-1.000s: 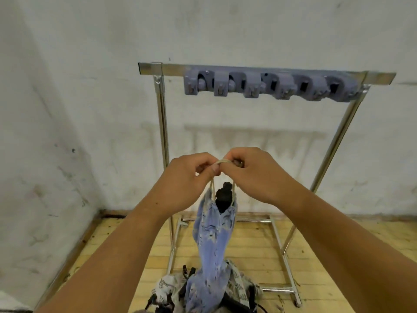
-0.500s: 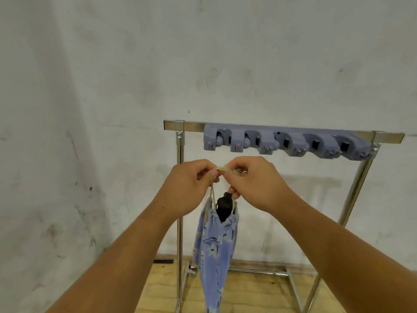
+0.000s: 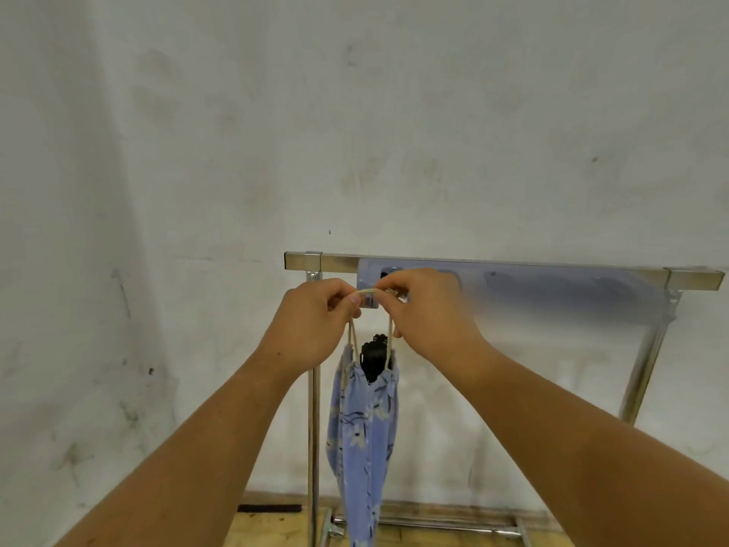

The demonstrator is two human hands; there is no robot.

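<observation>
- Within the last second we have lifted both hands. The cord loop [image 3: 365,290], which hung well below the grey hook strip [image 3: 552,298], is now level with the strip's left end, right in front of the first hook [image 3: 371,301].
- The bag [image 3: 365,428] has come up with it. It hangs free above the floor [image 3: 272,532], just beside the left post [image 3: 313,428] of the rail [image 3: 339,261].
- We judge the lift to be done, and what remains is slipping the loop over that hook. Our fingers cover the spot and the strip is blurred, so we cannot tell whether the loop has caught.
- Our left hand [image 3: 315,321] pinches the left end of the loop between thumb and forefinger, with the other fingers curled in.
- Our right hand [image 3: 426,309] pinches the right end the same way. The hands nearly touch, and the short stretch of cord between them is taut.
- Two strands run down from our fingers to the mouth of the bag, where a black thing [image 3: 374,355] pokes out.
</observation>
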